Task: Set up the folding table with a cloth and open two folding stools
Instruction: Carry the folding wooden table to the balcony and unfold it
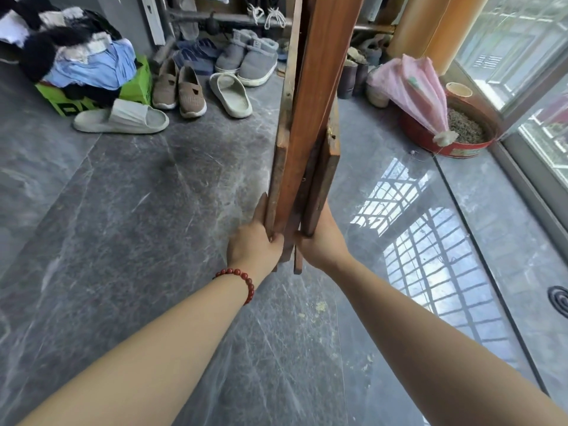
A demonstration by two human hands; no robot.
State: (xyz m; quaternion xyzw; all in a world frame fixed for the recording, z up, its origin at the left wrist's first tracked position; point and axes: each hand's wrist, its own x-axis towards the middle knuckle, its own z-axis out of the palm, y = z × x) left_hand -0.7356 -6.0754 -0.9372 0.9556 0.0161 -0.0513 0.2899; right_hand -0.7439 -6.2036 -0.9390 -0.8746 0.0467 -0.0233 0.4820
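Progress is slight, by our reading. We hold the folding table point(310, 103) folded flat and stood on edge above the grey stone floor point(123, 210), its upper end running out of view. Our left hand point(255, 241) curls its fingers round the near slat at the lower end. Our right hand point(322, 241) clasps the opposite side there, its fingertips hidden behind the wood. No leg is swung out yet, no cloth is laid, and we see no stools. Unfolding, covering and both stools seem left to do. Slippers point(230, 96) lie by the far wall.
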